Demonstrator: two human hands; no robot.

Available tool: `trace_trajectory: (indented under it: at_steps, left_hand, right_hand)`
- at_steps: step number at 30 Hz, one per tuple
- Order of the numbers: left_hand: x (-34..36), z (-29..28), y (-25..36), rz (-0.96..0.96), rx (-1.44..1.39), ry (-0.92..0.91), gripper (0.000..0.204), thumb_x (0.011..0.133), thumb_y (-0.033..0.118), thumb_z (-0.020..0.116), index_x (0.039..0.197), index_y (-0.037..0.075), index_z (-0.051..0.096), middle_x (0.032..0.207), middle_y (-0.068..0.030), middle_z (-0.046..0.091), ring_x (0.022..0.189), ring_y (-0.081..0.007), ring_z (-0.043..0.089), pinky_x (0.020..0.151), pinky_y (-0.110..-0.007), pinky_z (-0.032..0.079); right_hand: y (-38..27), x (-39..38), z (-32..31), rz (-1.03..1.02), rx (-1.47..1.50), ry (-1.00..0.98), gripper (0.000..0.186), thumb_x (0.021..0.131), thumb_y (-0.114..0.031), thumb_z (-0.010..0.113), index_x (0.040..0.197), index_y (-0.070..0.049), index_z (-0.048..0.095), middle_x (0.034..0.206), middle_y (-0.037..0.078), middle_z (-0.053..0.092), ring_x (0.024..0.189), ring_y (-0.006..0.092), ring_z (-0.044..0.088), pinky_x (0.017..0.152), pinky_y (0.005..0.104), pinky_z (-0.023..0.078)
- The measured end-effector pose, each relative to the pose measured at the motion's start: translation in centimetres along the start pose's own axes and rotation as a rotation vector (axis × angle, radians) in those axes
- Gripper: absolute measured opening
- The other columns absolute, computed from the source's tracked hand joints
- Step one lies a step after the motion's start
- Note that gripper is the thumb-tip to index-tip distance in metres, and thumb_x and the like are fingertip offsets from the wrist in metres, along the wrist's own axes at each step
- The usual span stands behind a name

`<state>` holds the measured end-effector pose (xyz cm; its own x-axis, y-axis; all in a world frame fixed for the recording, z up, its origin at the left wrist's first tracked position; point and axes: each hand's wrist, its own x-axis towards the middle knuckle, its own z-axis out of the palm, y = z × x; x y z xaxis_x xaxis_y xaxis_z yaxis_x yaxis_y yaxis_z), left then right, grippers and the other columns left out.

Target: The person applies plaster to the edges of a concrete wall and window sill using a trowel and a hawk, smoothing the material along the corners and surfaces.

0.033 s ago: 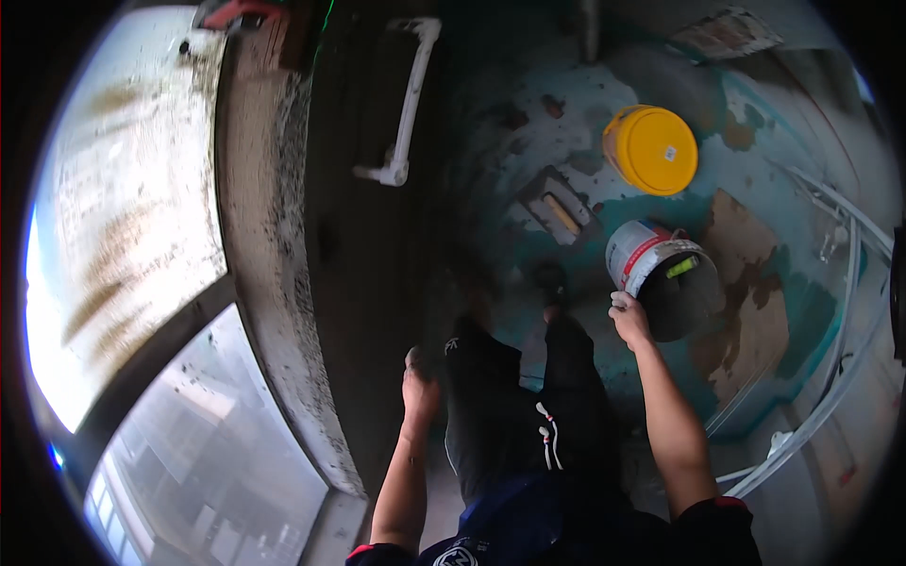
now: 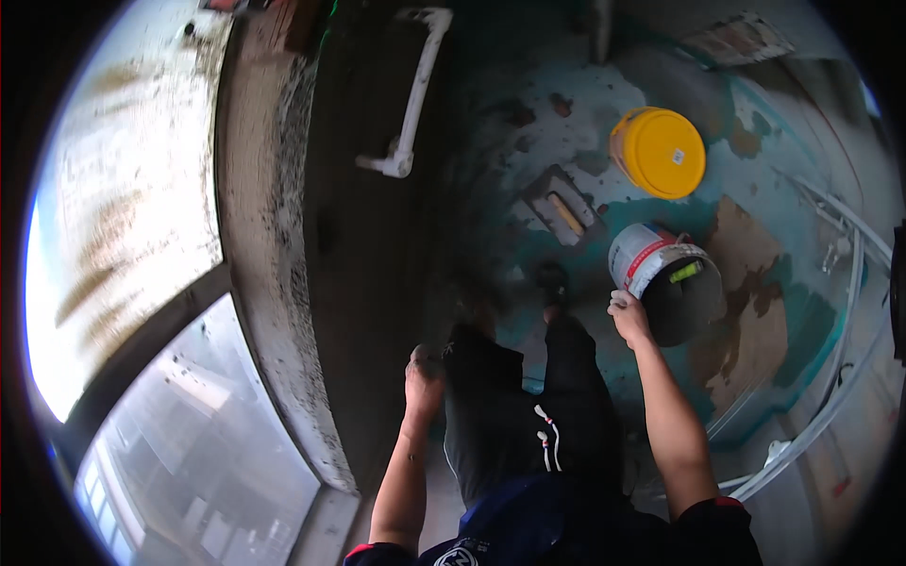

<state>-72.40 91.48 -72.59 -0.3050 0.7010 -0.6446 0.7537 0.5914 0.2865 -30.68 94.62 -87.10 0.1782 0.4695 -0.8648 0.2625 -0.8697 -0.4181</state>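
My right hand (image 2: pixel 629 318) is closed at the near-left edge of a white bucket (image 2: pixel 634 257) with a red band, its fingers curled at the rim. The bucket appears tilted, its dark mouth facing right and toward me. Inside lies a bright yellow-green object (image 2: pixel 686 272) of a kind I cannot make out. My left hand (image 2: pixel 423 382) hangs beside my left leg, fingers curled and dusted grey; whatever they may hold is hidden against the dark surface. Beyond my feet, a flat plastering trowel (image 2: pixel 564 209) with a wooden handle rests on the floor.
A bucket with a yellow lid (image 2: pixel 672 154) stands beyond the white one. White pipe (image 2: pixel 412 104) projects along the dark surface ahead-left. Windows (image 2: pixel 203 424) and a rough ledge (image 2: pixel 269 189) line the left. Pale pipes (image 2: pixel 854 283) curve along the right, near brown floor patches (image 2: pixel 755 321).
The whole view has shifted slightly, with floor objects a little further right. Both hands keep nearly the same place and pose.
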Motion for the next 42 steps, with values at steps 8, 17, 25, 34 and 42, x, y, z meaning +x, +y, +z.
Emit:
trace_trajectory:
  at_steps: [8,17,25,34,42]
  left_hand:
    - [3.7,8.2,-5.7,-0.053,-0.401,-0.194,0.045,0.083,0.023,0.063,0.120,-0.002,0.055,0.123,-0.0229,0.056,0.116,-0.0361,0.053,0.095,-0.040,0.043]
    - [5.5,14.6,-15.4,0.330,-0.321,0.089,0.043,0.084,0.022,0.062,0.119,-0.002,0.056,0.117,-0.0217,0.058,0.112,-0.0370,0.053,0.097,-0.042,0.043]
    - [-5.6,14.7,-24.0,0.182,-0.342,0.797,0.034,0.084,0.016,0.064,0.116,0.005,0.058,0.110,-0.0159,0.062,0.102,-0.0337,0.059,0.088,-0.041,0.048]
    - [-23.9,21.1,-24.4,-0.962,-0.156,1.525,0.021,0.077,-0.001,0.058,0.097,0.004,0.064,0.096,-0.0140,0.064,0.092,-0.0308,0.061,0.084,-0.037,0.049]
    - [-43.5,23.7,-13.8,-1.553,1.129,1.313,0.033,0.086,0.005,0.059,0.119,0.003,0.057,0.131,-0.0155,0.051,0.123,-0.0351,0.046,0.103,-0.046,0.037]
  right_hand:
    - [1.9,19.3,7.2,-0.296,-0.501,0.160,0.054,0.082,-0.022,0.064,0.128,0.003,0.047,0.104,0.019,0.065,0.096,0.0309,0.062,0.085,0.0377,0.047]
    - [3.6,42.5,7.8,-0.588,-0.712,-0.041,0.052,0.084,-0.037,0.061,0.115,0.005,0.059,0.107,0.019,0.064,0.098,0.0279,0.060,0.087,0.0368,0.045]
    - [2.7,45.9,6.2,-0.620,-0.768,-0.264,0.064,0.088,-0.048,0.053,0.136,-0.006,0.043,0.124,0.018,0.055,0.115,0.0344,0.051,0.086,0.0461,0.048]
    - [-16.2,8.0,20.1,-1.109,-0.810,-0.488,0.054,0.084,-0.026,0.067,0.129,-0.002,0.049,0.114,0.016,0.057,0.099,0.0263,0.054,0.088,0.0341,0.042]
    - [-11.6,-3.8,44.0,-1.974,-0.772,-1.210,0.045,0.080,-0.026,0.071,0.114,0.000,0.055,0.097,0.022,0.064,0.091,0.0401,0.063,0.077,0.0442,0.050]
